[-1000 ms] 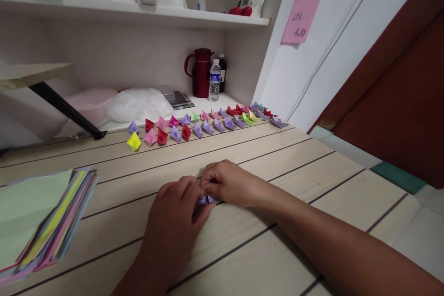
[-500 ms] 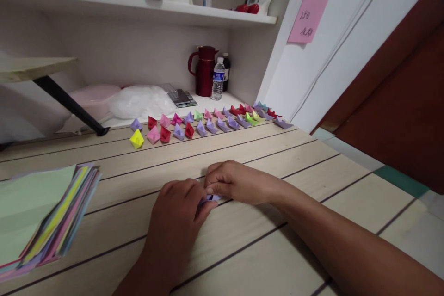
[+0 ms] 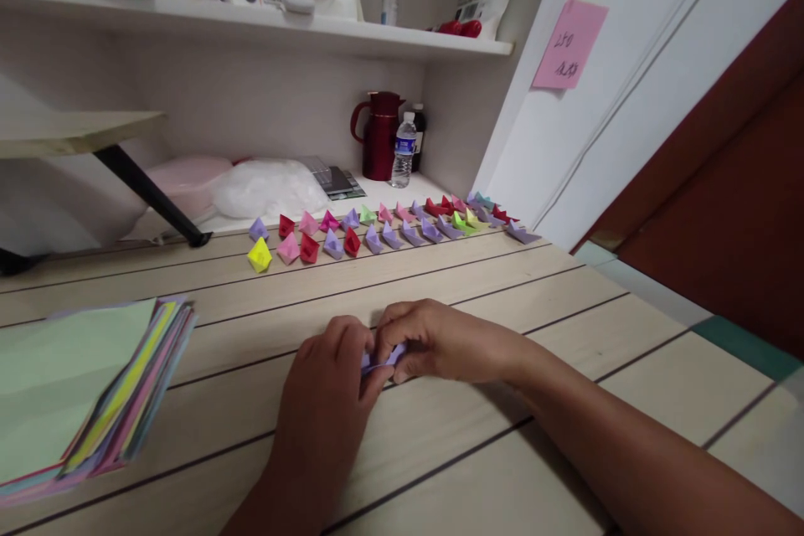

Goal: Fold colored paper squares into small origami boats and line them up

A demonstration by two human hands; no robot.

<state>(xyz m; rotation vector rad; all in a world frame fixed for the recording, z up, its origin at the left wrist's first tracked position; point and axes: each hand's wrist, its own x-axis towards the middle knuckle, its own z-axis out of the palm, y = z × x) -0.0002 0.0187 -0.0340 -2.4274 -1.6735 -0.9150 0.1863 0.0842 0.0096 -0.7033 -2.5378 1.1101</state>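
Note:
Between my two hands, just above the striped wooden tabletop [image 3: 477,452], is a small piece of folded purple paper [image 3: 395,353]. My left hand [image 3: 332,373] grips its left side, thumb in front and fingers behind. On the right side my right hand [image 3: 427,341] pinches the same paper between thumb and bent fingers. Most of the paper is hidden by the fingers, so its exact shape cannot be made out. Beyond the hands, folded paper boats in purple, pink, red, green and yellow stand in two rows; a yellow paper boat [image 3: 260,255] is at the left end.
A stack of coloured paper [image 3: 75,385] lies at the left, light green on top. Behind the boats, a shelf unit holds a red jug [image 3: 381,138], a water bottle [image 3: 404,151] and a white plastic bag [image 3: 270,188]. A black bracket leg [image 3: 151,194] meets the table at the left.
My right thumb has moved down and away from its fingers, exposing more purple paper. Both hands stay on the paper. The whole view has shifted slightly.

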